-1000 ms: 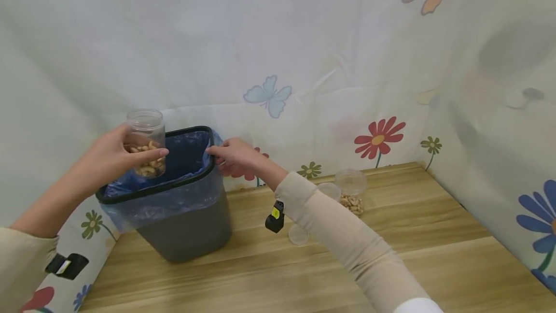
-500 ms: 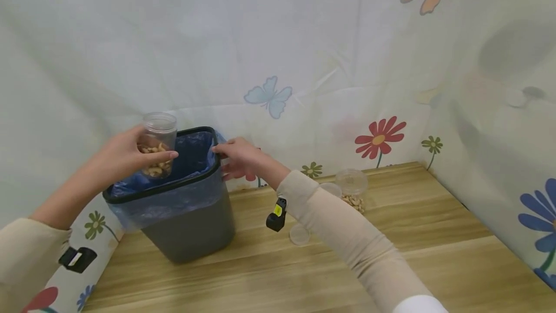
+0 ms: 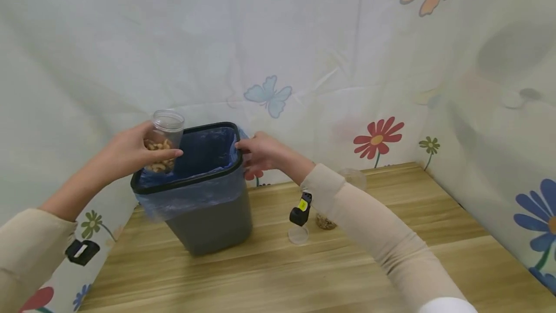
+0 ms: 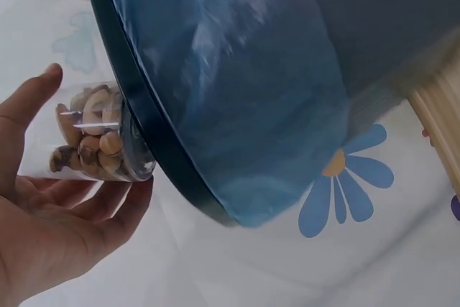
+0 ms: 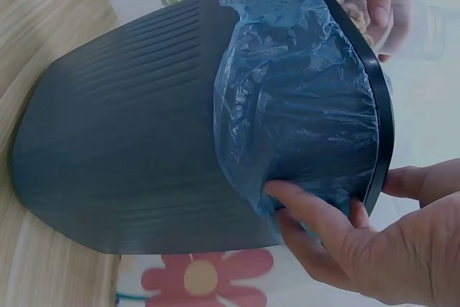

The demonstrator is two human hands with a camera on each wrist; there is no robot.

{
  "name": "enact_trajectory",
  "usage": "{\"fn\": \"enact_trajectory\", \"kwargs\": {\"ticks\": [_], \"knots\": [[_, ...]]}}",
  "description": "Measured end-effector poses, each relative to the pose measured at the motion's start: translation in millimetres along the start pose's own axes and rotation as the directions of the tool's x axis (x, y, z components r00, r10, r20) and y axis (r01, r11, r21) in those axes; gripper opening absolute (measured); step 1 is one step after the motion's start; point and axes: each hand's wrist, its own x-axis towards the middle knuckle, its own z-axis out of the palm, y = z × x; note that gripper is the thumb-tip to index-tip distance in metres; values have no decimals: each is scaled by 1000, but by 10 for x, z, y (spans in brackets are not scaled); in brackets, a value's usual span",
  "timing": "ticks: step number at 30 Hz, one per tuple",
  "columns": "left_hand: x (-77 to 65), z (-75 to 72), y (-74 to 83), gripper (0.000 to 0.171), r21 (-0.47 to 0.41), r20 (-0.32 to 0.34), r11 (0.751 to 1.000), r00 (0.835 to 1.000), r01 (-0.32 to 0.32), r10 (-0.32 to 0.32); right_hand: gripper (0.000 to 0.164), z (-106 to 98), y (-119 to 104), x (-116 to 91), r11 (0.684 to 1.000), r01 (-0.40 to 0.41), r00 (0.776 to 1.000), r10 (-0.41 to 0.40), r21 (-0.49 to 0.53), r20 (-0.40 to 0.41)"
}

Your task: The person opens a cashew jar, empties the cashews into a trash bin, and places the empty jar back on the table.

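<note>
My left hand (image 3: 128, 153) holds a clear plastic jar (image 3: 168, 127) upright by its side, thumb across the front. The jar has no lid on and is part filled with cashews (image 4: 93, 131). It overlaps the left part of the opening of a dark grey trash can (image 3: 213, 223) in the head view. A blue plastic bag (image 5: 309, 106) lines the can and folds out over its black rim (image 3: 191, 181). On the can's right side, my right hand (image 3: 265, 151) grips the rim, thumb over the top and fingers against the bag outside.
Right of the can, a small clear lid (image 3: 298, 234) lies on the wooden table (image 3: 260, 274). Brown contents of a container (image 3: 326, 221) show beside my right sleeve, which hides most of it. A clear round piece (image 3: 354, 177) stands farther back, near the flowered cloth wall (image 3: 312, 124).
The trash can has shifted to the right, with my right hand on its rim. My left hand and the cashew jar have also moved right. My right sleeve now covers more of the containers.
</note>
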Motion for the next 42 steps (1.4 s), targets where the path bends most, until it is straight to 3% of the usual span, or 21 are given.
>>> {"fn": "enact_trajectory", "kwargs": {"ticks": [6, 9, 17, 21, 26, 31, 36, 42], "knots": [[105, 29, 81, 68, 48, 8, 998, 999, -41, 41, 24, -176, 64, -96, 994, -2, 1000, 2, -108, 2], [150, 48, 125, 64, 71, -2, 996, 998, -60, 60, 36, -211, 111, -109, 985, 26, 1000, -26, -173, 7], [236, 115, 173, 58, 100, 27, 990, 995, -103, 101, 60, -239, 228, -56, 996, 34, 998, -29, -80, 60], [277, 148, 178, 65, 131, 24, 984, 993, -119, 116, 67, -254, 250, -59, 998, 21, 998, -18, -54, 62], [302, 131, 181, 72, 165, 12, 976, 990, -139, 139, 48, -273, 222, -96, 986, 78, 997, -72, -146, 41], [296, 99, 208, 70, 160, 8, 976, 989, -149, 150, 45, -278, 187, -129, 966, 102, 995, -99, -239, 27], [302, 73, 233, 65, 165, -2, 976, 989, -144, 146, 49, -244, 183, -124, 971, 82, 997, -79, -225, 21], [330, 78, 267, 72, 189, 15, 973, 991, -133, 133, 57, -229, 210, -95, 985, 61, 998, -57, -158, 33]]}}
